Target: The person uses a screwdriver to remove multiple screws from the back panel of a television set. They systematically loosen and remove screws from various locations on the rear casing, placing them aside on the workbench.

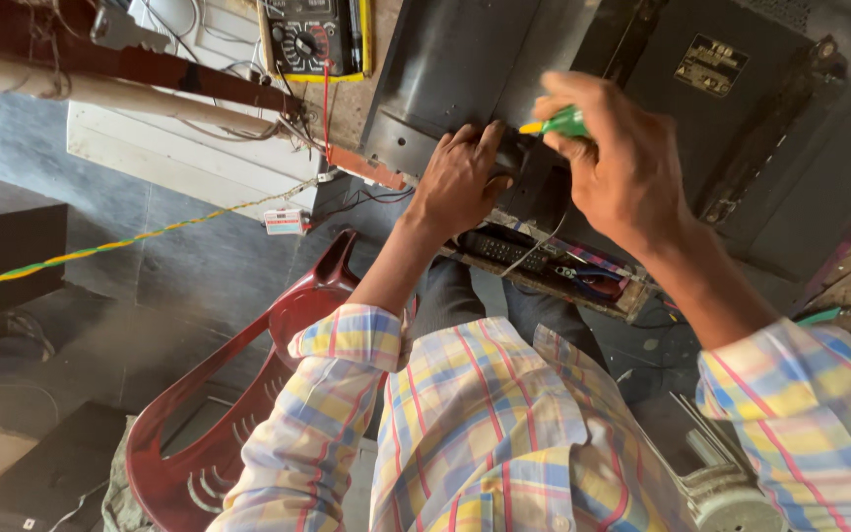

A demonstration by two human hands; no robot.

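Two arms in a checked shirt (pixel 490 433) of yellow, blue and pink reach away from the body toward the work. Beside the person, on the left, stands a dark red plastic chair (pixel 248 394). Past the shirt cuffs, a shallow tray (pixel 554 266) of small parts and wires sits at the near edge of the desk (pixel 347 108). Just beyond it the left hand (pixel 460 177) lies spread and unclenched, palm down, pressing on the back of a dark flat-panel set (pixel 563 69) that rests face down on the desk. The right hand (pixel 613 163) is clenched around a screwdriver with a green handle (pixel 558 123), held close above the panel right next to the left hand's fingers; its tip is hidden behind them. Farther off, a yellow-edged multimeter (pixel 312 39) lies at the desk's far side, with a red lead running from it, and a twisted yellow and green cord (pixel 100 246) trails off to the left.
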